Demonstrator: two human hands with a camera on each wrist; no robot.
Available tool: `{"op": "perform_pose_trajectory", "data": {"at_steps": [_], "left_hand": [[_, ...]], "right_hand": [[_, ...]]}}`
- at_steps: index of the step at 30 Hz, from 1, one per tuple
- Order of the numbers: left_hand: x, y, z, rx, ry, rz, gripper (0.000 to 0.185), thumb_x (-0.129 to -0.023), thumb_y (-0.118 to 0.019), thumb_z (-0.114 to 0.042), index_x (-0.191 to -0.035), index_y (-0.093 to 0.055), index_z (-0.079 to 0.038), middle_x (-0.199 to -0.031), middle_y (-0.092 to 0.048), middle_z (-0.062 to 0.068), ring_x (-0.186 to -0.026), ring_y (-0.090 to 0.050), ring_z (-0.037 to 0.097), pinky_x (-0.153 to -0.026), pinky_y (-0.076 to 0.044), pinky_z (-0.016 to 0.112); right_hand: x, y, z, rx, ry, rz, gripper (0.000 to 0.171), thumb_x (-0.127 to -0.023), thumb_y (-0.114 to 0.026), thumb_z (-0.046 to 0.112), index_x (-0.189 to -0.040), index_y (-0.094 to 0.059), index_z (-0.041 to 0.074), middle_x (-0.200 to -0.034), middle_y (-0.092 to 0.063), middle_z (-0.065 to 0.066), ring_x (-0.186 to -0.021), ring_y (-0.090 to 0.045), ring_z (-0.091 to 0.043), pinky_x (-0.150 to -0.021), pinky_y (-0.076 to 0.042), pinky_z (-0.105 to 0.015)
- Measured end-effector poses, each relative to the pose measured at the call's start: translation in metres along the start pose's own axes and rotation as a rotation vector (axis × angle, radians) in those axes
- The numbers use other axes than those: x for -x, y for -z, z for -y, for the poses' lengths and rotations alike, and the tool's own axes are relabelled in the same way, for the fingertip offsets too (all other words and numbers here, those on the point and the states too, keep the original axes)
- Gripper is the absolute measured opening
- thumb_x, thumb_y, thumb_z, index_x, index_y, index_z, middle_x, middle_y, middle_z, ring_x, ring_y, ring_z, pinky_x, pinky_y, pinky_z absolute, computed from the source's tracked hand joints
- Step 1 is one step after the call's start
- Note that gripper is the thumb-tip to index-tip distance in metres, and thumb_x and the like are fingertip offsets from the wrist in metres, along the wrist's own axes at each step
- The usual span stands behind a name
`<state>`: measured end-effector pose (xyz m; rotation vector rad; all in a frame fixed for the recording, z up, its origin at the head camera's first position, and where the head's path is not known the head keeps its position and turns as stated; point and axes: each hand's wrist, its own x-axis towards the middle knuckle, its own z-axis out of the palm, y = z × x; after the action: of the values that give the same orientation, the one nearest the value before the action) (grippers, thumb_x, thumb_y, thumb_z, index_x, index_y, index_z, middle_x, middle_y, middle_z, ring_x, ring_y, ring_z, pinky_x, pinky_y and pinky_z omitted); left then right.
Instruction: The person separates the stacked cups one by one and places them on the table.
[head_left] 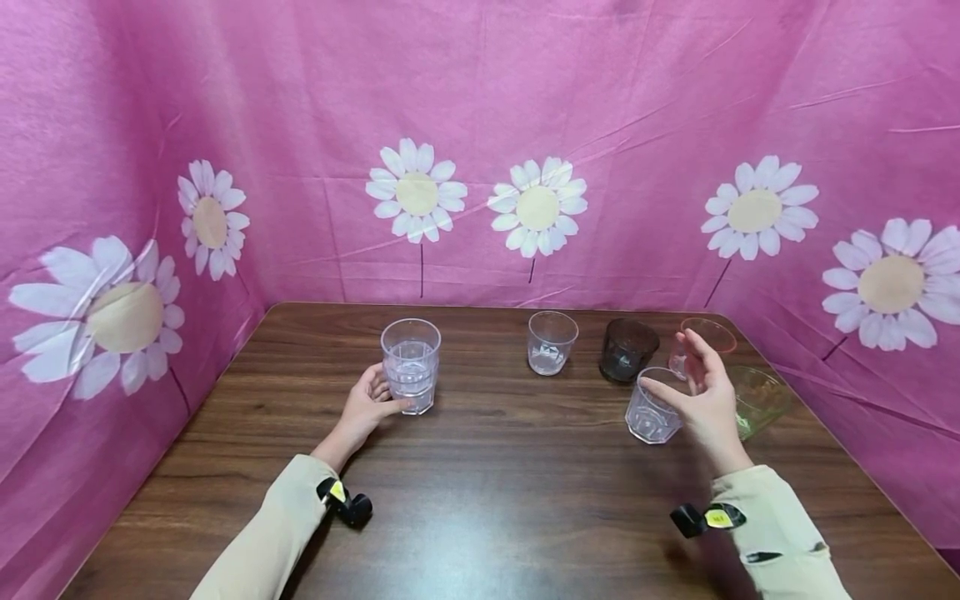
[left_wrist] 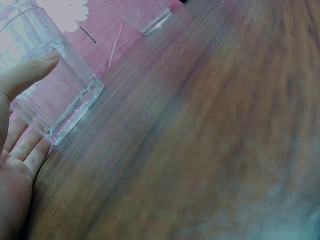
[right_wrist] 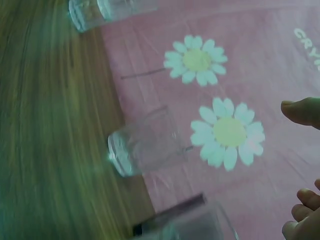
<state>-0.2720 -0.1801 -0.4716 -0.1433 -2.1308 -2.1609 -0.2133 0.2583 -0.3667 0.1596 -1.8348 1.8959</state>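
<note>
My left hand [head_left: 366, 406] holds a tall clear tumbler [head_left: 414, 354] upright at the left of the table. The thumb lies across its near side and the fingers reach behind it. A second rim line shows partway down this tumbler. My right hand [head_left: 707, 402] is raised at the right, thumb and fingers spread apart with nothing between them. Just left of it, overlapped by the thumb in the head view, a shorter clear glass [head_left: 651, 421] stands on the table. In the right wrist view the thumb [right_wrist: 302, 111] is well away from the glasses.
A dark brown glass [head_left: 627, 352] and another clear glass [head_left: 552, 346] stand further back on the wooden table [head_left: 480, 483]. Behind my right hand are a red-tinted glass [head_left: 714, 335] and a green glass [head_left: 761, 400], both partly hidden. A pink flowered cloth [head_left: 480, 100] hangs around the table's sides.
</note>
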Motion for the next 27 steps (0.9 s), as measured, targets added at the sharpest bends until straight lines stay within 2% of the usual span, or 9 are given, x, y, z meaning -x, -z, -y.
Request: {"op": "perform_pose_trajectory", "data": {"at_steps": [3,8,13,18,27], "left_hand": [[0.000,0.000,0.000,-0.005,0.001,0.001,0.070,-0.075,-0.074,0.017,-0.136,-0.042,0.009,-0.123,-0.060,0.014,-0.101,-0.058,0.001,-0.094,-0.046,0.019],[0.000,-0.001,0.000,-0.003,-0.001,0.000,0.069,-0.074,-0.074,0.017,-0.136,-0.042,0.009,-0.122,-0.060,0.014,-0.100,-0.058,0.002,-0.094,-0.046,0.019],[0.001,0.000,-0.001,-0.014,-0.001,-0.001,0.070,-0.075,-0.074,0.017,-0.136,-0.042,0.009,-0.124,-0.059,0.015,-0.101,-0.057,0.002,-0.094,-0.046,0.019],[0.001,0.001,-0.001,-0.009,0.002,0.001,0.070,-0.075,-0.074,0.017,-0.137,-0.042,0.009,-0.126,-0.059,0.017,-0.102,-0.058,0.002,-0.095,-0.045,0.020],[0.001,0.000,-0.001,-0.003,0.006,0.003,0.070,-0.075,-0.075,0.016,-0.136,-0.042,0.009,-0.125,-0.059,0.015,-0.101,-0.058,0.002,-0.096,-0.045,0.020]], "right_hand": [[-0.001,-0.010,0.002,0.052,-0.006,0.043,0.084,-0.072,-0.065,-0.029,-0.147,-0.038,-0.001,-0.132,-0.050,0.007,-0.135,-0.040,-0.012,-0.115,-0.027,-0.022],[-0.001,-0.029,-0.001,0.069,0.008,0.120,0.084,-0.074,-0.067,-0.026,-0.148,-0.031,-0.009,-0.135,-0.048,0.008,-0.141,-0.034,-0.018,-0.117,-0.022,-0.025],[0.002,-0.051,-0.010,0.081,0.014,0.195,0.086,-0.072,-0.070,-0.024,-0.147,-0.031,-0.011,-0.141,-0.047,-0.007,-0.139,-0.037,-0.021,-0.117,-0.025,-0.027],[0.008,-0.075,-0.024,0.098,0.004,0.277,0.086,-0.072,-0.072,-0.023,-0.147,-0.032,-0.010,-0.148,-0.039,-0.025,-0.142,-0.031,-0.034,-0.118,-0.023,-0.033],[0.020,-0.114,-0.047,0.074,-0.046,0.418,0.087,-0.073,-0.077,-0.016,-0.147,-0.032,-0.010,-0.149,-0.036,-0.030,-0.142,-0.031,-0.039,-0.118,-0.023,-0.040]]}}
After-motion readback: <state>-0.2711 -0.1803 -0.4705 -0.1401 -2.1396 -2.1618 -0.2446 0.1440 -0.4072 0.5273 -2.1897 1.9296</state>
